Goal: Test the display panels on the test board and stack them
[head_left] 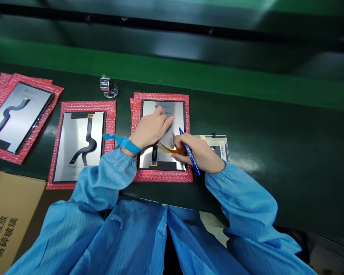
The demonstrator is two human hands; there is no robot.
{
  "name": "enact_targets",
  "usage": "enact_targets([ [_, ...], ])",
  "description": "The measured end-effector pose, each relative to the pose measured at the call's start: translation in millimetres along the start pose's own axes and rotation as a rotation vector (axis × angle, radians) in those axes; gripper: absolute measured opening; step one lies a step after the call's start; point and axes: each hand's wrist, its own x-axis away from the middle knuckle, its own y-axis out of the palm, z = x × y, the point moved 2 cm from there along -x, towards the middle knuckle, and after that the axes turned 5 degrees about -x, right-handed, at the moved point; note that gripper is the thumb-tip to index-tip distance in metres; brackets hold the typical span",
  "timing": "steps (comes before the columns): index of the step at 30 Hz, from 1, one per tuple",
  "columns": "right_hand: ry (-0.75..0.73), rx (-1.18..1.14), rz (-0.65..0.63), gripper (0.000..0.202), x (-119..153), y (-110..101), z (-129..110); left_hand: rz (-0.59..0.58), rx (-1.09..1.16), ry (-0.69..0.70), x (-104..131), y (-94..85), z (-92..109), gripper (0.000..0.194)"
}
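A silver display panel point(177, 114) with a black border lies face-down on pink bubble wrap point(164, 176) in front of me. My left hand point(150, 128) rests over its left half with fingers curled; what is under them is hidden. My right hand point(200, 151), at the panel's right edge, is closed round a blue marker pen point(191, 156). Its thumb and fingertip also pinch an amber flex ribbon point(169, 149), which curves left toward my left hand. Below the left hand, a dark flex cable point(154, 154) runs down to the panel's lower edge.
Left of my hands lie two more panels, one nearer point(71, 141) and one farther point(20, 110), on pink bubble wrap. A small metal tally counter point(107, 86) stands behind them. A taped electronic part point(222, 143) lies partly behind my right hand. A cardboard box point(14, 214) is at lower left.
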Motion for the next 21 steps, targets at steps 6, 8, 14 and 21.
enact_targets([
  [6, 0.062, 0.048, 0.031, 0.029, 9, -18, 5, -0.457, 0.915, -0.069, 14, -14.4, -7, 0.066],
  [8, 0.079, -0.001, 0.023, 0.028, 10, -19, 4, -0.512, 1.122, -0.121, 19, -18.0, -12, 0.047],
  [14, 0.071, -0.285, 0.001, 0.027, 8, -14, -5, -0.434, 1.35, -0.268, 27, -22.6, -17, 0.051],
  [21, 0.002, -0.11, -0.087, 0.034, 3, 3, -14, -0.465, 1.325, -0.461, 28, -23.7, -11, 0.044],
])
